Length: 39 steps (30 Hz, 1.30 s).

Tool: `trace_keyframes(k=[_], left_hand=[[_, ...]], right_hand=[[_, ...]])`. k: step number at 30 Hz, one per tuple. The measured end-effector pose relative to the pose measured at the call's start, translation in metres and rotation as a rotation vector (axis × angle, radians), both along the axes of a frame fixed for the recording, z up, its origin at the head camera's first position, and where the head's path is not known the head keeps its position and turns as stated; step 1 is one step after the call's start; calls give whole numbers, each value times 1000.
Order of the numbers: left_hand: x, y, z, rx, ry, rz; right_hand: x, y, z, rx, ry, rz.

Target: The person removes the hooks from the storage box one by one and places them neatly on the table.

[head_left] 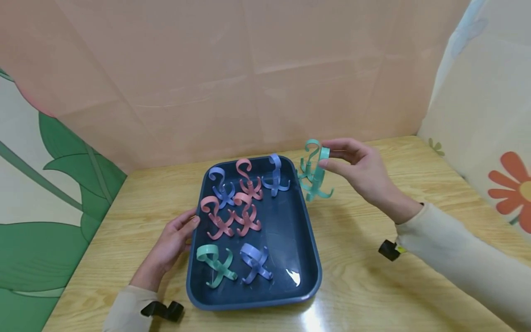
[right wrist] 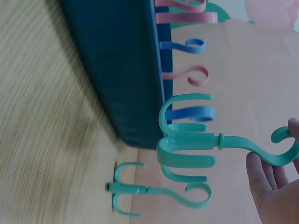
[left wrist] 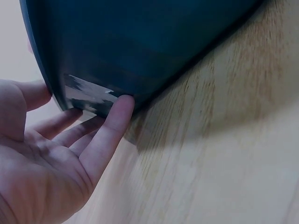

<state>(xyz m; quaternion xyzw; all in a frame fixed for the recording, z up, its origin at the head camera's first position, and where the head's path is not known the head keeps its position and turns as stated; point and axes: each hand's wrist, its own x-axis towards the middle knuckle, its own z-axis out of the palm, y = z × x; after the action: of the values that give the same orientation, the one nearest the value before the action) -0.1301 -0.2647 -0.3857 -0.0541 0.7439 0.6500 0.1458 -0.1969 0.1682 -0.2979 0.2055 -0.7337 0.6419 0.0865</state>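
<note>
My right hand (head_left: 362, 171) pinches the curled top of a green four-pronged plastic hook (head_left: 318, 177) just off the tray's right side. In the right wrist view this hook (right wrist: 191, 141) hangs clear of the table. Behind it, a second green hook (right wrist: 128, 188) stands on the tabletop. My left hand (head_left: 173, 237) grips the left edge of a dark blue tray (head_left: 286, 244), thumb at the rim and fingers against the outer wall (left wrist: 154, 46). Inside the tray stand several more hooks: pink ones such as this pink hook (head_left: 250, 188), blue ones like this blue hook (head_left: 275, 180), and one green hook (head_left: 217, 265).
The tray stands on a light wooden table (head_left: 356, 281). A peach-coloured sheet (head_left: 249, 78) rises behind it. Patterned panels with green leaves (head_left: 62, 152) and an orange flower (head_left: 514, 182) flank the table on the left and right.
</note>
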Motion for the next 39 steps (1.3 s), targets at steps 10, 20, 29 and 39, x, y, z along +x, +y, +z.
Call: trace_keyframes(k=[10,20,29,39], left_hand=[[-1,0,-1,3,-6,1],[0,0,0,2,-2,-4],[0,1,-1,3,-3,-3],[0,1,-2,30,9,0]], right_hand=[[-11,26,-5,85,-67,-109],[-32,46,-17,125,-100,-170],[-54,59,-29,149,-137,-200],[-71,63,-38,121,-167,-217]])
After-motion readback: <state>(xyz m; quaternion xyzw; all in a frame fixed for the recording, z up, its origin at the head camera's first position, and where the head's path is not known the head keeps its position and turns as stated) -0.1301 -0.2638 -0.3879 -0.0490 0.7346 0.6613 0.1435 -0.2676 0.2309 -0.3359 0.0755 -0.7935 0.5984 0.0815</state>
